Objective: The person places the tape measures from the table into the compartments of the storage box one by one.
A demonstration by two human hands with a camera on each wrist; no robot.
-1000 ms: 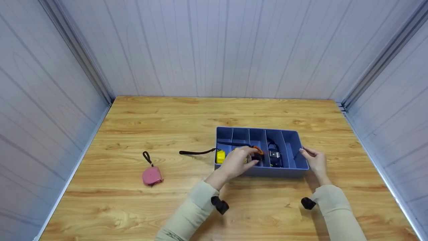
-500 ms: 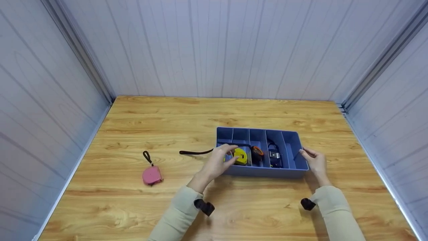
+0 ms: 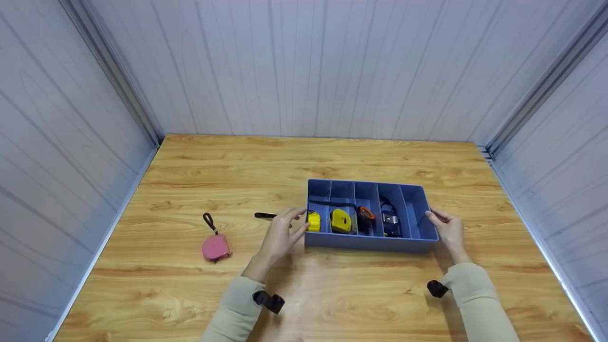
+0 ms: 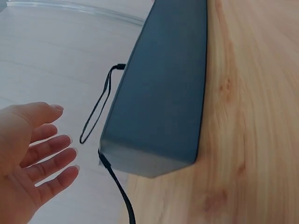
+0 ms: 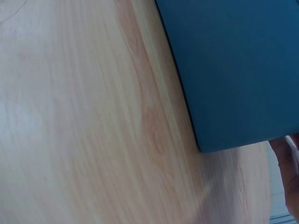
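Observation:
A blue divided box [image 3: 370, 243] sits on the table, holding tape measures in several of its compartments. My left hand [image 3: 280, 236] is by the box's left end, its fingers loosely bent and holding nothing; in the left wrist view the hand [image 4: 39, 156] is apart from the box wall. Nearest to it is a small yellow tape measure [image 3: 313, 222] in the leftmost compartment. A larger yellow tape measure [image 3: 340, 221], a black-and-orange one [image 3: 365, 218] and a dark one with a metal clip [image 3: 391, 221] lie to its right. My right hand [image 3: 449, 232] pinches the box's right wall, thumb inside.
A pink tape measure [image 3: 216, 248] with a black wrist loop lies on the wooden table [image 3: 156, 285] at the left. A black strap [image 3: 264, 215] extends past the box's left end, partly behind my left hand. Pale panels [image 3: 304, 71] enclose the table's back and sides.
My left hand has moved left, from over the black-and-orange tape measure to beside the box's left end, uncovering both yellow tape measures. My right hand and the box have stayed in place.

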